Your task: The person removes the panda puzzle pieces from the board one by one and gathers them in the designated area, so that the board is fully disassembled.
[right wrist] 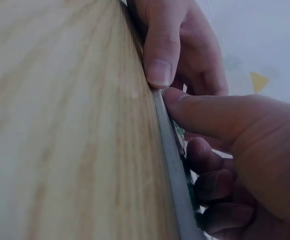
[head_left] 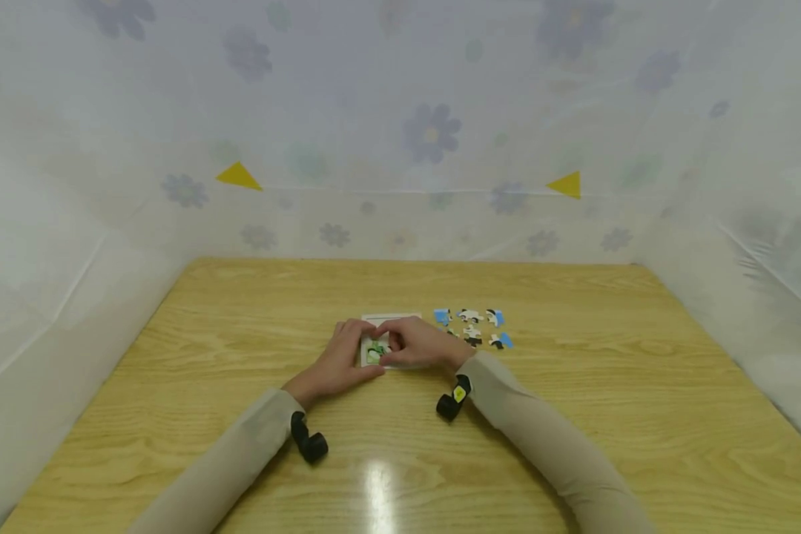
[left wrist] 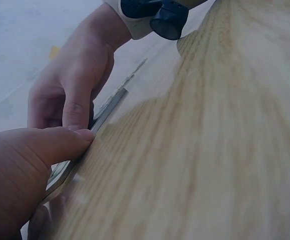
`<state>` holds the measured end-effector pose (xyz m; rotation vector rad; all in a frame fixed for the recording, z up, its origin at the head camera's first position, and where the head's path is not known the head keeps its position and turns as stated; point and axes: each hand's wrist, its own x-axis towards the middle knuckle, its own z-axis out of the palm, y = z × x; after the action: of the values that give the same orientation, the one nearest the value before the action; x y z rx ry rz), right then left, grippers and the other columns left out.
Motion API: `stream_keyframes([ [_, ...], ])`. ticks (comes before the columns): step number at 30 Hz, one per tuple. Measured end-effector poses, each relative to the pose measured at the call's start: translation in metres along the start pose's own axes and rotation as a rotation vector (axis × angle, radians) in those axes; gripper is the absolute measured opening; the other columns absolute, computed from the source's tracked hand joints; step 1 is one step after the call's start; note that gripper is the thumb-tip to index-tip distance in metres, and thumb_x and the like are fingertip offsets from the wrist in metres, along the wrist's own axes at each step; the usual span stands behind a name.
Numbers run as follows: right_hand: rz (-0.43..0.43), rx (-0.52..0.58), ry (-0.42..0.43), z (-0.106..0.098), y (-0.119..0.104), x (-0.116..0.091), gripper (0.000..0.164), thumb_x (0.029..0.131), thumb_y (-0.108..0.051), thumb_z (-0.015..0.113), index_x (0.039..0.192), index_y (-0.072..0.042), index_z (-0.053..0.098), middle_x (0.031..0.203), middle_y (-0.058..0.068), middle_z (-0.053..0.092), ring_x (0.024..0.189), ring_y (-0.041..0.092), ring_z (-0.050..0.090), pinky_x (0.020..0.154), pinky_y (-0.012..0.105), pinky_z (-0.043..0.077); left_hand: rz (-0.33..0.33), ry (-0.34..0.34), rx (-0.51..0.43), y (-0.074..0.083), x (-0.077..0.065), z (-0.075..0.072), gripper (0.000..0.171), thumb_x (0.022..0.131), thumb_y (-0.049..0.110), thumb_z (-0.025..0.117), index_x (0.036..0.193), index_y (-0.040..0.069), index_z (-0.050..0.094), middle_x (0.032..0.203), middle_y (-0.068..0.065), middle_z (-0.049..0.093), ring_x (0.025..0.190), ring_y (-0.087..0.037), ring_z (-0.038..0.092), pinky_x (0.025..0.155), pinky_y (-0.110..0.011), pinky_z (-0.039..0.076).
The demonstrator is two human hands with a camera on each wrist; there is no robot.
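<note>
The fingers of your left hand [head_left: 339,362] are spread in a wide curve round the left end of a white-bordered puzzle board [head_left: 395,317], the thumb laid fairly straight on its near edge. Your right hand [head_left: 419,343] arches over the board from the right: thumb and forefinger stand apart with their tips down at the left part of it, the other fingers bent under. Whether a piece sits in them you cannot tell, since the hand covers the spot.

The board lies flat on the table, between your hands. It looks thin, stiff and light, likely card or thin wood, so it would probably skate on the smooth top if pushed; brace it by its left and near edges. A green-printed section [head_left: 375,351] shows inside the border.

The loose puzzle pieces [head_left: 470,316], blue, white and black, lie just right of the board, their outlines knobbed and notched. They look light and rigid, and the tabs could bend or fray if forced; pinch them by opposite edges at the broad part, then press flat.

The table [head_left: 240,452] has a glossy yellow wood grain; the sheet [head_left: 347,81] beyond is thin, creased and flower-printed
</note>
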<state>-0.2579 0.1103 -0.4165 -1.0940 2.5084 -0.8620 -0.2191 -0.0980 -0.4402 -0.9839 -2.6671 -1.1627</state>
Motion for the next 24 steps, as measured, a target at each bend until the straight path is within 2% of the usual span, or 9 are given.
stream_keyframes([
  [14, 0.021, -0.004, -0.067, -0.002, -0.006, 0.008, 0.033, 0.088, -0.020, 0.072, 0.117, -0.009, 0.059, 0.068, -0.004, 0.055, 0.058, 0.006, 0.049, 0.061, 0.022, 0.044, -0.013, 0.003, -0.005, 0.002, -0.003, -0.001, 0.057, 0.082, 0.025, 0.077, 0.126, 0.003, 0.048, 0.123, -0.013, 0.049, 0.110, -0.027, 0.037, 0.092, -0.043, 0.035],
  [24, -0.014, 0.005, -0.058, -0.004, -0.012, 0.008, 0.031, 0.086, -0.015, 0.073, 0.108, -0.012, 0.052, 0.071, -0.002, 0.055, 0.062, 0.006, 0.051, 0.063, 0.022, 0.043, -0.037, -0.008, 0.006, 0.002, -0.005, -0.002, 0.060, 0.083, 0.027, 0.077, 0.129, 0.005, 0.045, 0.124, -0.010, 0.047, 0.108, -0.025, 0.035, 0.090, -0.041, 0.035],
])
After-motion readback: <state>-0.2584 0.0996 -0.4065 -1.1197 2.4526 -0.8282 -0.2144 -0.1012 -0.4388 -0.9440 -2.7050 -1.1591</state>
